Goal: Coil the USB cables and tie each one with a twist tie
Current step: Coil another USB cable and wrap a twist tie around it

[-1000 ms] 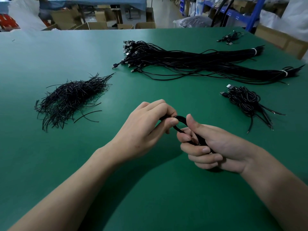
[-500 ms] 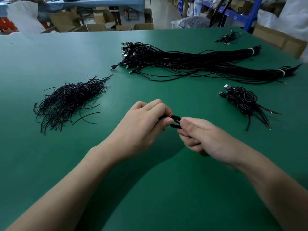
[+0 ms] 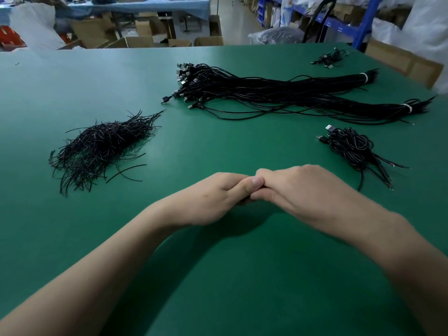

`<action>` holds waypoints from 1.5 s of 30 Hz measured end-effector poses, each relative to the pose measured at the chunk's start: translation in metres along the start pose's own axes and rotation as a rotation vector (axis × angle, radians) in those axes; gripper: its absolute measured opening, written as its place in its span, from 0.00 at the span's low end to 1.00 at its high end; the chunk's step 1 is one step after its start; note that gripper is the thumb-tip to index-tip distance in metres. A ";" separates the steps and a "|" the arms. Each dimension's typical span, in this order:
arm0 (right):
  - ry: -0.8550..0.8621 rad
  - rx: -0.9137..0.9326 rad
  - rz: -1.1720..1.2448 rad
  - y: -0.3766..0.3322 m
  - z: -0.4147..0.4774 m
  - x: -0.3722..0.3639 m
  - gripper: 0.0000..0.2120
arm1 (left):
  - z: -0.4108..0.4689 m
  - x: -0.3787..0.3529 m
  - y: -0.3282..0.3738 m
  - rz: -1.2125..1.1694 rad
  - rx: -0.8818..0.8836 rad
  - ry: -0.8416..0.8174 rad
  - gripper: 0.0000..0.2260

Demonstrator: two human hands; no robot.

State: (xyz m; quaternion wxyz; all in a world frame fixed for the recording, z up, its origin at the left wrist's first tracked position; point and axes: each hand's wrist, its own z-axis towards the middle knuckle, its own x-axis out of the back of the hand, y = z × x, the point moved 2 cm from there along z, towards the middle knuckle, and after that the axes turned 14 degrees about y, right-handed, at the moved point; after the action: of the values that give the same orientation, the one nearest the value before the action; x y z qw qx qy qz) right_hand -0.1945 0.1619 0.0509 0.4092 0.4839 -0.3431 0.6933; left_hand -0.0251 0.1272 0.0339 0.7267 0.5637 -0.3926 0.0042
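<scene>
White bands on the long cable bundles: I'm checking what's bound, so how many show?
2. One band wraps the far bundle near its right end; the other band wraps the near bundle likewise. More may be hidden among cables.

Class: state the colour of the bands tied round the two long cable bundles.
White bands on black cable bundles; head view shows them.
</scene>
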 end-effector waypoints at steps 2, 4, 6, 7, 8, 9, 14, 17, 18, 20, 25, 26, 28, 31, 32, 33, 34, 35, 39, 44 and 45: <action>0.011 -0.018 0.014 0.009 0.007 0.009 0.23 | 0.004 -0.001 0.001 -0.020 -0.021 0.056 0.20; 0.052 -0.058 0.040 0.020 0.012 0.017 0.24 | 0.007 -0.003 0.000 -0.032 -0.061 0.125 0.19; 0.115 -0.184 0.174 0.031 0.013 0.020 0.23 | 0.009 -0.006 -0.003 -0.061 -0.080 0.222 0.19; 0.163 -0.298 0.353 0.035 0.012 0.020 0.21 | 0.009 -0.007 -0.005 -0.098 -0.070 0.283 0.19; 0.217 -0.434 0.600 0.035 0.010 0.016 0.18 | 0.010 -0.007 -0.007 -0.150 -0.047 0.353 0.19; 0.247 -0.568 0.851 0.033 0.007 0.011 0.18 | 0.009 -0.007 -0.010 -0.208 -0.019 0.424 0.19; 0.258 -0.655 1.391 0.000 0.001 -0.022 0.19 | 0.006 -0.014 -0.010 -0.262 -0.036 0.605 0.18; 0.363 -0.692 1.526 -0.011 0.005 -0.033 0.14 | 0.004 -0.022 -0.006 -0.190 -0.121 0.606 0.15; 0.398 -0.722 1.555 -0.013 0.006 -0.036 0.15 | 0.003 -0.024 -0.004 -0.158 -0.137 0.598 0.14; 0.454 -0.766 1.590 -0.014 0.006 -0.040 0.15 | 0.002 -0.029 -0.003 -0.119 -0.129 0.582 0.13; 0.543 -0.819 1.553 -0.010 0.002 -0.046 0.28 | 0.002 -0.035 -0.002 -0.056 -0.098 0.510 0.18; 0.554 -0.818 1.539 -0.010 0.001 -0.047 0.28 | 0.001 -0.035 -0.003 -0.031 -0.101 0.489 0.19; 0.557 -0.805 1.527 -0.010 0.000 -0.051 0.20 | 0.000 -0.033 -0.007 -0.004 -0.112 0.443 0.18; 0.547 -0.794 1.530 -0.009 0.002 -0.052 0.13 | -0.001 -0.024 -0.010 0.034 -0.133 0.424 0.17; 0.543 -0.797 1.537 -0.008 0.003 -0.052 0.12 | 0.000 -0.018 -0.013 0.072 -0.123 0.444 0.17; 0.535 -0.806 1.540 -0.006 0.003 -0.051 0.12 | 0.003 -0.009 -0.017 0.125 -0.102 0.478 0.18; 0.519 -0.818 1.535 -0.004 0.003 -0.051 0.12 | 0.006 0.003 -0.022 0.196 -0.073 0.529 0.17; 0.491 -0.833 1.521 -0.003 0.002 -0.050 0.12 | 0.008 0.018 -0.029 0.290 -0.039 0.599 0.15; 0.371 -0.850 1.477 -0.001 -0.001 -0.049 0.13 | -0.001 0.094 -0.063 0.756 0.196 0.839 0.11; 0.307 -0.825 1.463 0.000 -0.001 -0.048 0.12 | -0.023 0.131 -0.093 0.935 0.495 0.764 0.09; 0.299 -0.819 1.464 0.001 -0.001 -0.047 0.13 | -0.023 0.132 -0.096 0.932 0.520 0.744 0.08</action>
State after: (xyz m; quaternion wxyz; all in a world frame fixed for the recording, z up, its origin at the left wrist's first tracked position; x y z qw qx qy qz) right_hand -0.1863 0.1516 0.0054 0.0417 -0.1428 -0.7355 0.6610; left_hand 0.1229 0.0536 0.0303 0.5760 0.4529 -0.3043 0.6087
